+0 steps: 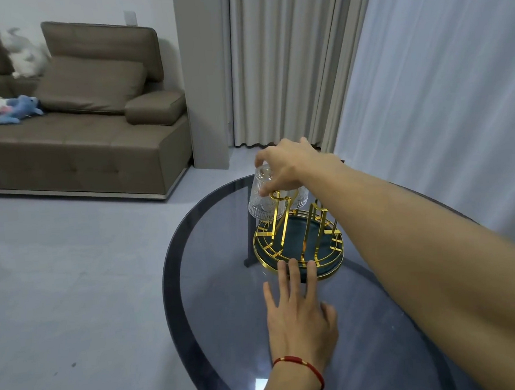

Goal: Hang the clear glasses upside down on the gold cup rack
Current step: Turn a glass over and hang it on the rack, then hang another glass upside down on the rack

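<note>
The gold cup rack (298, 243) stands on a round dark glass table (225, 287), with gold prongs rising from a dark green round base. My right hand (290, 165) grips the base of a clear ribbed glass (261, 203), held upside down at the rack's far left side, beside a curled gold prong. A second clear glass (301, 198) shows partly behind that prong, under my hand. My left hand (297, 316) lies flat on the table with fingers spread, its fingertips touching the rack's near rim.
The table's edge curves close on the left, with grey floor beyond. A brown sofa (79, 115) with soft toys stands at the far left. Curtains (363, 67) hang behind the table. A dark table leg shows through the glass by the rack.
</note>
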